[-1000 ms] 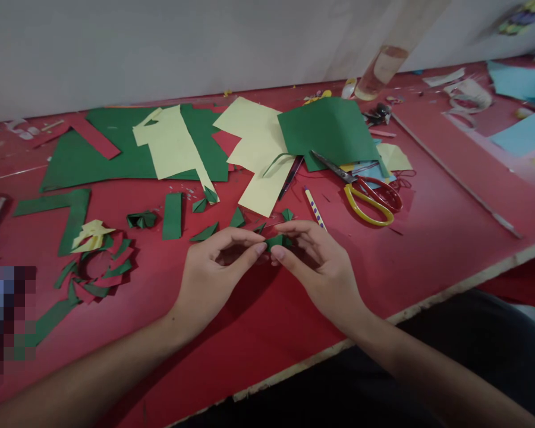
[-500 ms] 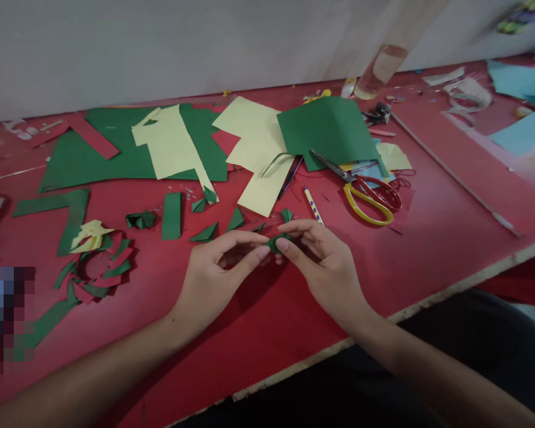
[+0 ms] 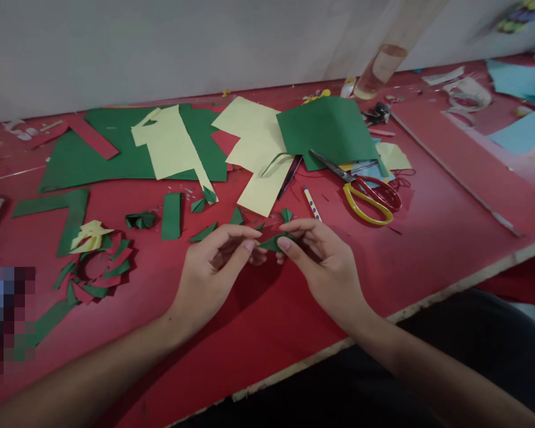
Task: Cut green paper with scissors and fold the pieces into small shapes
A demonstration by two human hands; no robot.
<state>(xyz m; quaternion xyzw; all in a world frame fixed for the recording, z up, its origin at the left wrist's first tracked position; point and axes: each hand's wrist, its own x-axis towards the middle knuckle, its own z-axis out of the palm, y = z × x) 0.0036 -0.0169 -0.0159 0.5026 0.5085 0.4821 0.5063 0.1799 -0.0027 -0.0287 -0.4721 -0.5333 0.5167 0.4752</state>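
A small folded green paper piece (image 3: 273, 242), pointed at its left end, is pinched between the thumb and fingers of my right hand (image 3: 327, 252). Just left of its tip, my left hand (image 3: 216, 267) has thumb and forefinger apart, with the fingertips close to the paper; whether they touch it I cannot tell. Beyond my hands lie several folded green paper pieces (image 3: 205, 231) and a green paper strip (image 3: 172, 216). To the left, a ring of folded red and green paper (image 3: 120, 266) rests on the red table (image 3: 232, 351), a folded yellow piece (image 3: 91, 236) at its top.
Yellow-and-red-handled scissors (image 3: 368, 205) lie right of a dotted pen (image 3: 312, 202). Green sheets (image 3: 327, 128) and pale yellow sheets (image 3: 254, 137) cover the back. A clear bottle (image 3: 380, 71) stands near the wall. The table's worn front edge (image 3: 312, 359) runs close to my right forearm.
My left thumb and fingers have drawn back left from the folded green paper, showing more of its pointed end. My right hand keeps its grip almost in place.
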